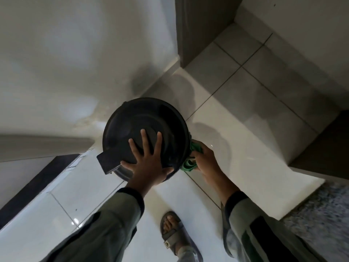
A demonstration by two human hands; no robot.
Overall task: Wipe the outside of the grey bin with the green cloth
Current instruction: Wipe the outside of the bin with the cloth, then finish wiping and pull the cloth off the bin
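Fingers (143,138) of the left hand (146,159) are spread wide and pressed flat on the dark round lid (132,118) of the bin (120,172), the palm over the lid's near rim, gripping nothing. Right hand (204,160) is clenched around the green cloth (188,163), which is bunched in its fingers (196,155) and pressed against the bin's right side, just under the lid's edge. Only a few green folds show between hand and bin.

Seen from almost straight above, the bin stands upright on the tiled floor (245,129), close to a pale wall (66,53). Its grey body shows only as a thin strip below the lid at the near side; the rest is hidden by the lid. A flat dark tab (105,159) juts out from the lid at the lower left.

Both forearms wear grey-green sleeves (113,214) with dark cuffs. One foot in a grey sandal (171,233) stands on the floor just behind the bin, between the arms. A speckled grey mat (324,214) lies at the right edge, and a dark door frame (198,31) rises behind the bin to the right
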